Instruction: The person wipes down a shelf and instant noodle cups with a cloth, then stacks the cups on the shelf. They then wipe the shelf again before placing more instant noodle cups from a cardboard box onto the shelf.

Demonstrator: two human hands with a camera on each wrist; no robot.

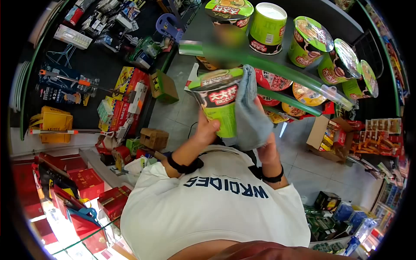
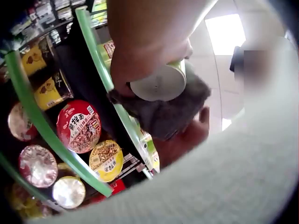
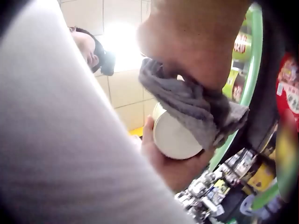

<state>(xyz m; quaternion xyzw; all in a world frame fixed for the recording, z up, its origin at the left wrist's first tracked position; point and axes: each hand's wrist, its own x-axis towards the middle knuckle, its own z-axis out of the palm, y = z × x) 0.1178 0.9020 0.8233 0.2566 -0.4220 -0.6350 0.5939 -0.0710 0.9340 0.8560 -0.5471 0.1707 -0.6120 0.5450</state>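
Observation:
My left hand (image 1: 205,130) grips a green and black instant noodle cup (image 1: 221,113) by its side, with the thumb across the front. The cup is tilted, its printed lid facing up and away; its plain white base (image 2: 159,85) shows in the left wrist view. In my right hand (image 1: 268,151) is a grey cloth (image 1: 253,117), draped along the cup's right side and against it. The cloth covers most of the right fingers in the head view. From the right wrist view, the cloth (image 3: 187,102) bunches under the right hand (image 3: 191,51), overlapping the cup's edge.
Just beyond the hands runs a shelf with a green front strip (image 1: 277,65). Several similar noodle cups (image 1: 310,41) stand on it, one upside down (image 1: 268,28). Red and yellow noodle bowls (image 2: 79,126) sit on the level below. An open carton (image 1: 329,138) lies on the floor at right.

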